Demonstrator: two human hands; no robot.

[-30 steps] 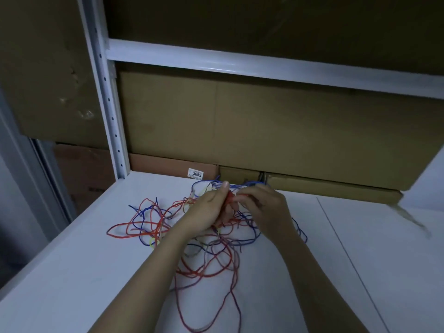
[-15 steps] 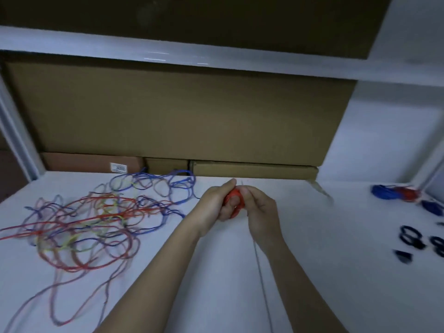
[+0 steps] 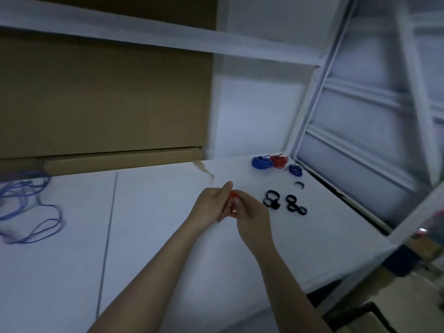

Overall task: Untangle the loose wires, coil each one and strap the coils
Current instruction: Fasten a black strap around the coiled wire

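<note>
A small red coil [image 3: 232, 205] is pinched between the left hand [image 3: 211, 207] and the right hand [image 3: 252, 216], whose fingers are curled round it above the white shelf [image 3: 156, 236]; most of the coil is hidden by them. The black straps [image 3: 286, 203] lie just beyond and to the right, nearer the right hand, so a strap is probably to be fetched by it. Finished coils [image 3: 274, 162] are gathered farther back right. Loose blue wires [image 3: 24, 207], blurred and cut off, remain far left.
</note>
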